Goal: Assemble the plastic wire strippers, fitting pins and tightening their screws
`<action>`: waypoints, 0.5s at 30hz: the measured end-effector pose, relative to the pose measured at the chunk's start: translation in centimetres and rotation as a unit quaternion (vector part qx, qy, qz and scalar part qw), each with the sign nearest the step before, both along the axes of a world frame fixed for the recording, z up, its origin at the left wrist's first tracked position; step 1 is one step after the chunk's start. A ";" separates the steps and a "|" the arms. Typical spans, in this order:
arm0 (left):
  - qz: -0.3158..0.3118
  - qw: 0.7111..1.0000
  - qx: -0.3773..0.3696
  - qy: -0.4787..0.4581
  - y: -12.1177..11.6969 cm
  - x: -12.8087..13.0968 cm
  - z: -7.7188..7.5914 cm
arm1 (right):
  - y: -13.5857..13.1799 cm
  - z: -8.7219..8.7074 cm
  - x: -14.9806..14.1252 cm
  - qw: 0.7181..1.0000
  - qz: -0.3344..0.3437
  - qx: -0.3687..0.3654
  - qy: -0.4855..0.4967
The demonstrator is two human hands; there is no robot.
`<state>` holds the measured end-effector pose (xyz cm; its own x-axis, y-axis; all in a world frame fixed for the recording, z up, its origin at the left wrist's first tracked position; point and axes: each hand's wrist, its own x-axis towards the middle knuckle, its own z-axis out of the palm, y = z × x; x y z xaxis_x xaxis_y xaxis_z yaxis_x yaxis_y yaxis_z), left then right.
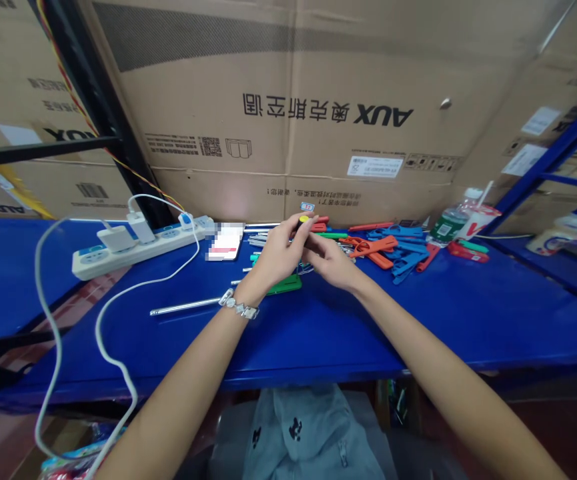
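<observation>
The person's left hand (279, 253) was closed round a dark handle with a round yellow top (304, 219), held roughly upright above the blue metal tabletop (328, 333), nearer its back edge than its front. From where I stood, the right hand (332, 261) came in just beside and below it, fingers bent; I could not tell whether they gripped anything. The left was plainly the nearer hand. Beneath them, a long green plastic piece (287, 285) lay roughly parallel to the front edge; a thin silver metal rod (185, 307) pointed toward the left edge.
</observation>
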<state>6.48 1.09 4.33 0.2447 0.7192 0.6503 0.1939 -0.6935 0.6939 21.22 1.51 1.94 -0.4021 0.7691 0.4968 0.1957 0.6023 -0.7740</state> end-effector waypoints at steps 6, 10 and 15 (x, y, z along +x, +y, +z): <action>0.094 0.994 0.021 -0.042 0.3 0.6 -0.5 | 1.2 -0.2 0.5 1.000 0.000 -0.013 0.013; 0.089 0.993 0.022 -0.078 0.2 1.4 -0.4 | 1.7 -0.7 -0.2 0.998 -0.064 0.004 0.013; 0.017 1.000 0.005 -0.019 0.5 1.2 -0.3 | 0.9 -0.6 -0.8 0.994 -0.108 0.021 0.008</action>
